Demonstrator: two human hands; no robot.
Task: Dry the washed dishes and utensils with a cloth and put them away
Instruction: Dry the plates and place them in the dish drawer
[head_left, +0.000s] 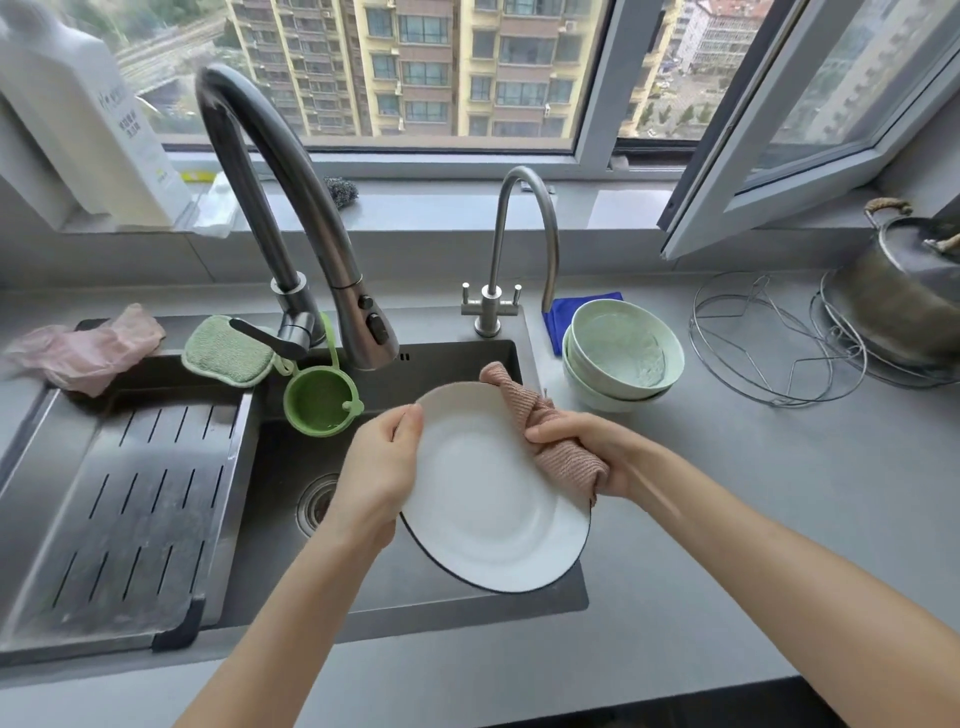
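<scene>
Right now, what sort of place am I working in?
Most likely a home kitchen in a high-rise flat: a stainless steel sink with a tall curved metal faucet, stacked pale green ceramic bowls on the grey counter, and apartment towers outside the window.

I get a single view (wide-angle, lines bowing at the edges), worn on the head, facing forward and down, close over the left hand and right hand at mid-frame. Beneath and beyond the hands lies the dark stainless steel sink; farther beyond, the grey-framed window.
</scene>
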